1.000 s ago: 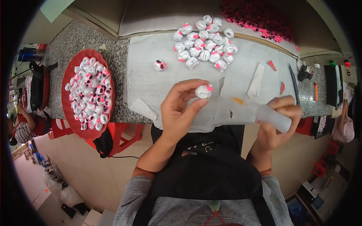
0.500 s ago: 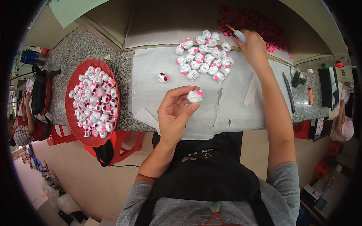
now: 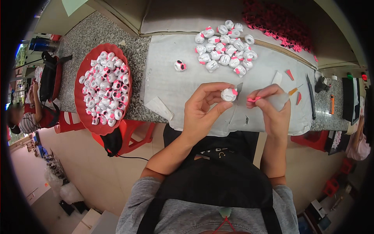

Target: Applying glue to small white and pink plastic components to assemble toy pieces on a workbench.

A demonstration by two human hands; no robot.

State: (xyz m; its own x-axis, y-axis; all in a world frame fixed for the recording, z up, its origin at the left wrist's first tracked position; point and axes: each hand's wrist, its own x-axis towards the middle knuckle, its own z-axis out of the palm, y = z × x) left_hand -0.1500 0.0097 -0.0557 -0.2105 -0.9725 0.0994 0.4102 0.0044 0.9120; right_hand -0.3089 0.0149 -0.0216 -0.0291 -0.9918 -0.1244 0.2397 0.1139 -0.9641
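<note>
Between the thumb and fingertips of my left hand (image 3: 200, 111) is a small white bead shaped like an animal head (image 3: 227, 95), with a pink bow on one side. Just right of it, my right hand (image 3: 276, 115) pinches a small pink piece (image 3: 253, 100) between thumb and finger. A translucent squeeze bottle (image 3: 279, 102) with a thin amber tip is tucked in that same hand, pointing away to the right. Both hands are above the white paper (image 3: 163, 87), a short gap apart. A single white bead with a dark-and-pink part (image 3: 180, 66) rests beyond my left hand.
Several white beads (image 3: 224, 59) lie bunched on the far paper. Pink pieces (image 3: 276, 29) are heaped at the back right. A red scalloped tray (image 3: 79, 70) of beads stands left. Right are red scraps (image 3: 299, 98), a dark slim tool (image 3: 311, 97) and an orange pen (image 3: 332, 104).
My right hand has come back from the pink heap with a pink piece, bottle still in hand. My left hand keeps the bead. The view has shifted, and red scraps now show on the paper.
</note>
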